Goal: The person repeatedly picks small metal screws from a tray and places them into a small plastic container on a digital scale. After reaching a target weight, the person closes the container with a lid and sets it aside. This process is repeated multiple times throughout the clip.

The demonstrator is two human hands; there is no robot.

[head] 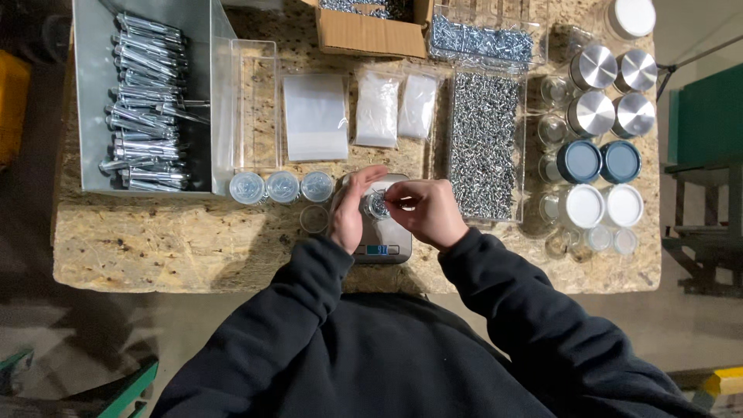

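A small clear jar (377, 205) with silver screws in it stands on a steel kitchen scale (385, 236) at the table's front middle. My left hand (348, 207) cups the jar's left side, fingers apart. My right hand (427, 210) hovers over the jar's right side, fingertips pinched at its mouth; whether they hold a screw is too small to tell. A clear tray of loose silver screws (484, 143) lies just right of my right hand.
Three filled capped small jars (282, 186) and a loose clear lid (313, 219) sit left of the scale. A grey bin of long bolts (147, 101) is at far left. Plastic bags (316, 116), a cardboard box (370, 31), jars and lids (600, 162) crowd the back and right.
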